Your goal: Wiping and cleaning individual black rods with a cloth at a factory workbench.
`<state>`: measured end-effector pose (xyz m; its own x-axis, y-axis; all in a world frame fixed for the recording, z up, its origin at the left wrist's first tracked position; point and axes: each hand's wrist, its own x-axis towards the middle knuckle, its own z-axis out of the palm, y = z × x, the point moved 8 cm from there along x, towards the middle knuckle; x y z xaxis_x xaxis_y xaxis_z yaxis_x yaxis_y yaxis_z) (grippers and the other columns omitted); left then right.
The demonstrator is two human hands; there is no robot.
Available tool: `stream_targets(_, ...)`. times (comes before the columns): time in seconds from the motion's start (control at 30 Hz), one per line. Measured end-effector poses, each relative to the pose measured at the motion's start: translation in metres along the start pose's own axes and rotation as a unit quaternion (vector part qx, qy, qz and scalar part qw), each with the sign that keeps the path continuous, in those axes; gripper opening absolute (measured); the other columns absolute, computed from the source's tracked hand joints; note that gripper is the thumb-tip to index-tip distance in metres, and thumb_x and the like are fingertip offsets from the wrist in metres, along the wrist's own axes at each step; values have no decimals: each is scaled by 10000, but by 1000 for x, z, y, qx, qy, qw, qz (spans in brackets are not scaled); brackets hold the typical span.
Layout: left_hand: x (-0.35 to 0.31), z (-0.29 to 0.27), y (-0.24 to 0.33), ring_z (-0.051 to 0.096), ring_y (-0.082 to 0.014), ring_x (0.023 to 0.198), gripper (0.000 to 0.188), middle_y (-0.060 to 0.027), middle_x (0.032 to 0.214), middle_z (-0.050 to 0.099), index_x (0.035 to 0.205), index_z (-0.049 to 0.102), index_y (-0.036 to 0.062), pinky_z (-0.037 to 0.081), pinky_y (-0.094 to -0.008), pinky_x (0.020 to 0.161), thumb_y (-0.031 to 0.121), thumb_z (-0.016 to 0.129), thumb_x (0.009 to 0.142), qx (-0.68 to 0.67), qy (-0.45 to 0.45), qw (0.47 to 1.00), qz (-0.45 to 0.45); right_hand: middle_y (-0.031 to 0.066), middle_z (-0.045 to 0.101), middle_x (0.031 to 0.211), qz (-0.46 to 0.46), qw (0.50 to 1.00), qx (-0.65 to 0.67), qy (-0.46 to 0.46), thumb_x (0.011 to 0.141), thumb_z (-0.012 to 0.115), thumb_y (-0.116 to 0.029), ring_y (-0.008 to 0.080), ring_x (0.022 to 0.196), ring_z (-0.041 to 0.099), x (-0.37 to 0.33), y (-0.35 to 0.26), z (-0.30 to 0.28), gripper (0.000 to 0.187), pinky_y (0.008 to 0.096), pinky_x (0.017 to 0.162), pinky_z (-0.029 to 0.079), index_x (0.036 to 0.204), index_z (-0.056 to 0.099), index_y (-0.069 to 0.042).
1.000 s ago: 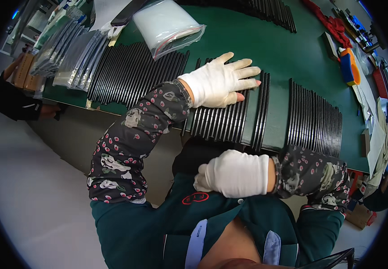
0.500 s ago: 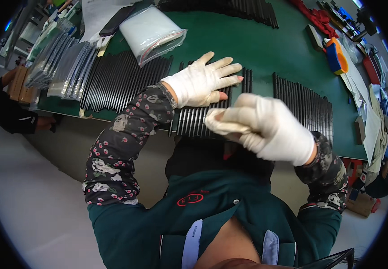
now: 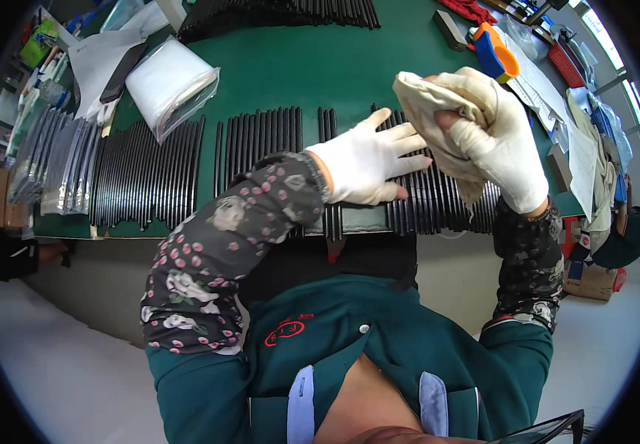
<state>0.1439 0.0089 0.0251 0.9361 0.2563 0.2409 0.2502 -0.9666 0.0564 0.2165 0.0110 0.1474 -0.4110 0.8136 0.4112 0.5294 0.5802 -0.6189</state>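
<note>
Thin black rods lie side by side in rows on the green table [image 3: 312, 63]. My left hand [image 3: 368, 159], in a white glove with bare fingertips showing, rests with its fingers spread over the left edge of the right-hand rods [image 3: 438, 203]. A crumpled off-white cloth [image 3: 438, 122] is gripped in my gloved right hand [image 3: 501, 137], held above that same row with a corner hanging down. Left of my left hand are a narrow set of rods [image 3: 326, 122] and a wider row [image 3: 264, 133]; my sleeve partly covers the wider row.
Another rod row [image 3: 146, 177] and clear-bagged packs [image 3: 72, 166] lie at the left. Behind them are a white plastic bag [image 3: 168, 78] and a dark slim case [image 3: 122, 72]. More rods [image 3: 283, 11] lie at the far edge. An orange-and-blue tape dispenser [image 3: 496, 53] stands at the right.
My left hand has shifted right across the rods, from the middle row to the right-hand one. My right hand has risen away from the near edge with the cloth, which now hangs more loosely.
</note>
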Motion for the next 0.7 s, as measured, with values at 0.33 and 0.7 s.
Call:
stream_targets(0.33,-52,-29,-48,325,-328,1385,627,-147,1494,337,1418,381,83,194,-566,1133,484,430,938,40,-5,996,-81,65,551,803,-29,998,15,-58,767,593,-23,211,690,559,-8,24,23,320,310,629,474,1082,644,-28)
stream_targets(0.7,-35,-1,-50,329,-289,1386,532,-119,1491,350,1390,434,130,267,-509,1126,284,578,901,20,-31,993,-116,64,605,838,-244,875,4,-418,730,596,-69,253,717,635,-100,-46,142,208,339,598,526,936,602,-88)
